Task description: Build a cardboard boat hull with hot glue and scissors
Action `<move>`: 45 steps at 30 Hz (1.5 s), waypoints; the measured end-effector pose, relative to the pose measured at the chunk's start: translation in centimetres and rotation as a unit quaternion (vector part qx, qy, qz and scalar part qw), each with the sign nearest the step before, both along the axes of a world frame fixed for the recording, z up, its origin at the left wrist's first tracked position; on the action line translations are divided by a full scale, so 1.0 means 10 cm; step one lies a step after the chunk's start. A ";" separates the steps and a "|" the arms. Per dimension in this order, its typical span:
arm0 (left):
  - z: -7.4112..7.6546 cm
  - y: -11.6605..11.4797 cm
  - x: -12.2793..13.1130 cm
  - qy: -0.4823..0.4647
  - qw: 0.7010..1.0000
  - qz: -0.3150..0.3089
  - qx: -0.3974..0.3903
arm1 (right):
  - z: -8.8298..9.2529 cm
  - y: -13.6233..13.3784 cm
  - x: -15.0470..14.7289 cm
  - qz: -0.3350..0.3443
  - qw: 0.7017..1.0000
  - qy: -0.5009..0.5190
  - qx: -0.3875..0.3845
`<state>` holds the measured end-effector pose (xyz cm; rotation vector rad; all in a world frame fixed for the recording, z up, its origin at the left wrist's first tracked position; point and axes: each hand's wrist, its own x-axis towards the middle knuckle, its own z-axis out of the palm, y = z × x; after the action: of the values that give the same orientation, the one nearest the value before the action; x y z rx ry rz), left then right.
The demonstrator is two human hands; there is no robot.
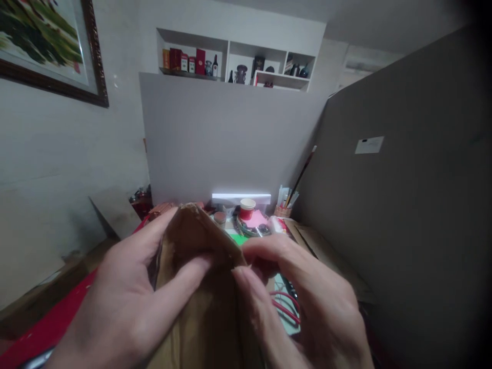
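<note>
A folded piece of brown cardboard with a pointed top is held up close in front of me, its hollow inner side facing me. My left hand grips its left side, the thumb pressed on the inner face and the fingers behind, out of sight. At the right edge, my right hand pinches the cardboard between thumb and forefinger. Just behind that hand, red-handled scissors or a similar red looped tool lies partly hidden on the table.
On the table behind stand a red-and-white paper cup, a pink paper piece and a holder with brushes. Grey panels rise at the back and right. Flat cardboard lies at the right.
</note>
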<state>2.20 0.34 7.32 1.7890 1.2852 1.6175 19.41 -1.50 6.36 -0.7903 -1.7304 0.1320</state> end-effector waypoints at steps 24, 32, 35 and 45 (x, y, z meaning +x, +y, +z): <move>-0.09 -0.02 0.06 -0.039 0.999 -0.002 0.029 | 0.05 0.06 0.13 0.108 0.970 0.052 -0.212; -0.04 -0.04 0.05 -0.031 0.999 -0.004 0.025 | 0.16 0.07 0.11 0.181 0.912 0.091 -0.357; -0.08 -0.03 0.06 -0.009 0.998 -0.005 0.056 | 0.09 0.07 0.08 0.164 0.927 0.077 -0.329; -0.02 -0.04 0.10 -0.027 0.998 0.032 0.041 | -0.03 0.09 0.02 0.075 0.989 -0.014 -0.130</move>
<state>3.22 -0.08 7.10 1.7560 1.2824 1.7649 19.66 -0.59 6.04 -0.8525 -1.8218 0.4583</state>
